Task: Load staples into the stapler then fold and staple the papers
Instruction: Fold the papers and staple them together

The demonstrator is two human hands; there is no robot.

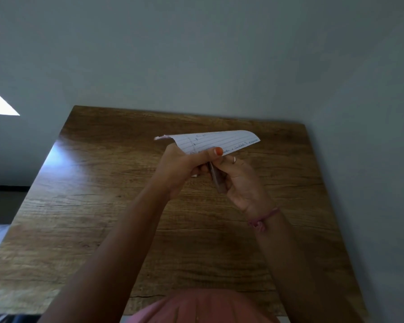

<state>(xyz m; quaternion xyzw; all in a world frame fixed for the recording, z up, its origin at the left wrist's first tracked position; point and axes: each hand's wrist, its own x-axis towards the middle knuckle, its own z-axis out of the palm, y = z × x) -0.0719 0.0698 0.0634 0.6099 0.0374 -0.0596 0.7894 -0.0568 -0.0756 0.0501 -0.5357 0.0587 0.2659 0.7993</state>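
Observation:
A folded sheet of lined paper with handwriting is held above the wooden table. My left hand grips its near edge, thumb with an orange nail pressed on top. My right hand is closed around a dark, narrow stapler, which meets the paper's lower edge between the two hands. Most of the stapler is hidden by my fingers. A ring sits on one right finger and a pink string bracelet is on the right wrist.
The table stands against a plain grey wall at its far and right edges. A bright window patch shows at the left. Pink clothing fills the bottom edge.

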